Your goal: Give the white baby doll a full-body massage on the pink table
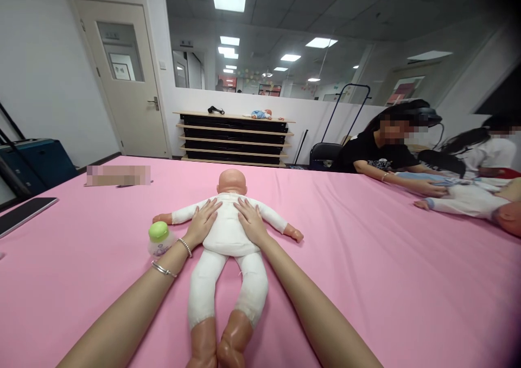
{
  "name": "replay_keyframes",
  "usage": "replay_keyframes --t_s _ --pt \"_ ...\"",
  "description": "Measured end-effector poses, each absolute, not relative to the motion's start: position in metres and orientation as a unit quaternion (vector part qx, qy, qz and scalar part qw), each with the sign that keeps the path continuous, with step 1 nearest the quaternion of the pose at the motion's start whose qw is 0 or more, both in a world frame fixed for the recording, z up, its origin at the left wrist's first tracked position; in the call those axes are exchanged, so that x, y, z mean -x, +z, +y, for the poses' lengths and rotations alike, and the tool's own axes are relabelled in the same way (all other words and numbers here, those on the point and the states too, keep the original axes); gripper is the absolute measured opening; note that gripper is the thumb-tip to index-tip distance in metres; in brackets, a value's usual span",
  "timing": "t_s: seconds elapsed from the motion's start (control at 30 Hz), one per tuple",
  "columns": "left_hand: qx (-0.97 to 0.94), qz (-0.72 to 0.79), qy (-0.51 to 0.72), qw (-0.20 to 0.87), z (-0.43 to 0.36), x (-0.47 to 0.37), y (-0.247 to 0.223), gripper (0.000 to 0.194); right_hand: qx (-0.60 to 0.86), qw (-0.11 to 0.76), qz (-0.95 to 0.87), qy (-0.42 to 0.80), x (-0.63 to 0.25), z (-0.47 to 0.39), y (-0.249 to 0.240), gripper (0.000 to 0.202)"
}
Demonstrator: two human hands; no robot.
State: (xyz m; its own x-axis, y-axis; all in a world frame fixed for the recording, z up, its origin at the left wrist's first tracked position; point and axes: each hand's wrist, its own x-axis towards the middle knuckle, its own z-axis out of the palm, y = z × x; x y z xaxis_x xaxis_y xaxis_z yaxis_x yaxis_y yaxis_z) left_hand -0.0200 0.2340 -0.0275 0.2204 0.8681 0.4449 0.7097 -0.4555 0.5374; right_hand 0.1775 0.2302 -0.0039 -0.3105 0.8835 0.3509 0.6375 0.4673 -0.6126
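Note:
A baby doll [230, 232] with a white cloth body lies face down on the pink sheet, its arms spread and its head at the far end. My left hand [204, 220] rests flat on the left side of its upper back, fingers stretched out. On the right side of the back, my right hand [250, 220] lies flat in the same way, fingers apart. Neither hand grips anything. Just left of my left wrist stands a jar [158, 238] with a green lid, partly hidden by my forearm.
The pink-covered table [358, 281] fills the foreground. A tablet-like device [26, 216] lies at its left edge. At the right, a co-worker [378, 145] handles another doll [468, 198]. A low shelf [234, 140] stands against the back wall, and a blue suitcase [38, 164] at far left.

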Motion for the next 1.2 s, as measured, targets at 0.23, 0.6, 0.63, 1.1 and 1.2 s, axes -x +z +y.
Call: replay_keyframes --t_s 0.23,0.6,0.63,1.1,1.2 --pt "-0.671 0.654 0.345 0.062 0.236 0.028 -0.035 0.047 0.681 0.324 -0.656 0.030 -0.208 0.243 -0.028 0.048" --pt "-0.780 0.470 0.366 0.192 0.232 0.006 -0.008 0.047 0.470 0.303 -0.827 0.059 -0.200 0.238 -0.017 0.045" --pt "-0.793 0.475 0.326 0.198 0.230 0.006 -0.008 0.045 0.493 0.283 -0.820 0.058 -0.200 0.238 -0.019 0.045" --pt "-0.746 0.549 0.363 0.104 0.234 -0.008 0.018 0.050 0.494 0.390 -0.764 0.144 -0.182 0.245 0.008 0.048" --pt "-0.776 0.534 0.315 0.112 0.239 -0.020 0.019 0.048 0.482 0.322 -0.796 0.177 -0.163 0.247 0.009 0.049"
